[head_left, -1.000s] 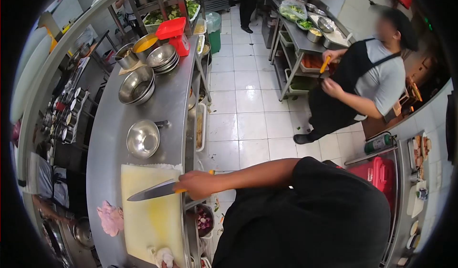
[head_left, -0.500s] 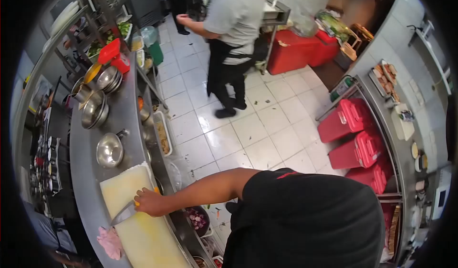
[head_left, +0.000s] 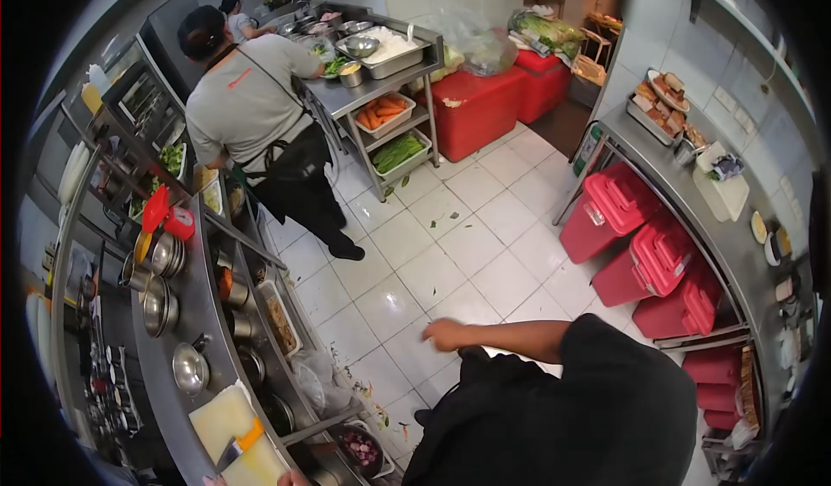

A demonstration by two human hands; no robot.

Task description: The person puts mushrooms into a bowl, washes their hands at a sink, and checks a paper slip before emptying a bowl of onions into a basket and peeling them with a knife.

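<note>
My right hand [head_left: 446,334] is out over the tiled floor, fingers curled in, with no object visible in it. Part of my left hand [head_left: 294,479] shows at the bottom edge, beside the cutting board; its fingers are cut off. On the pale yellow board [head_left: 216,417] lies a knife, its orange handle [head_left: 250,435] pointing toward the counter's near edge. A sliver of something pink [head_left: 213,481] shows at the lower edge by the board.
Metal bowls [head_left: 190,369] and a red scale [head_left: 179,223] stand along the left counter [head_left: 186,326]. A person in grey [head_left: 251,96] leans over a steel table [head_left: 372,83]. Red bins [head_left: 610,209] sit under the right counter; red coolers [head_left: 476,109] stand behind.
My right hand has let go of the knife and moved away from the board, which now sits lower in view. The person in grey has moved left beside the steel table.
</note>
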